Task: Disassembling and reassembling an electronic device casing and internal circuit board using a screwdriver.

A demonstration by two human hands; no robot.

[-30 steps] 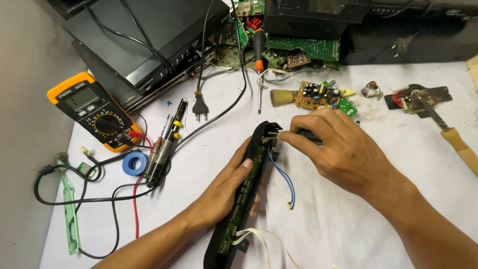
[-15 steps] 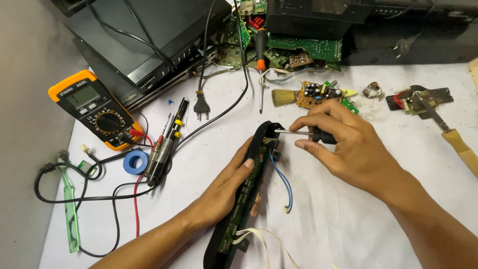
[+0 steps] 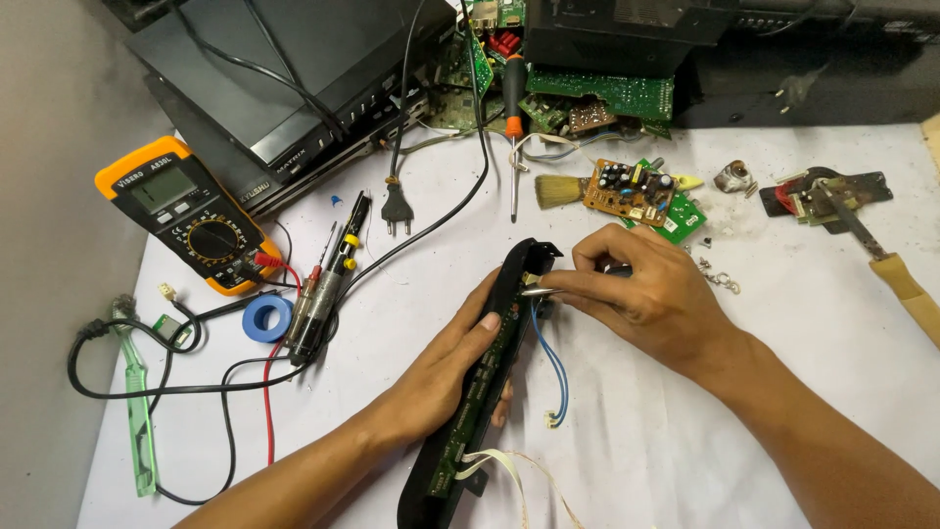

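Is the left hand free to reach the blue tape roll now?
Probably not: the left hand is holding the long black panel steady. The blue tape roll lies unobstructed to its left.

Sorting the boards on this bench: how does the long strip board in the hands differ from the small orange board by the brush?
The long strip board is narrow, green and set in a black housing; the small orange board is short and bare. The strip board is held by the left hand, while the right hand puts a metal tool to it; the orange board lies untouched on the table. Blue wires hang from the strip board only. Both are circuit boards.
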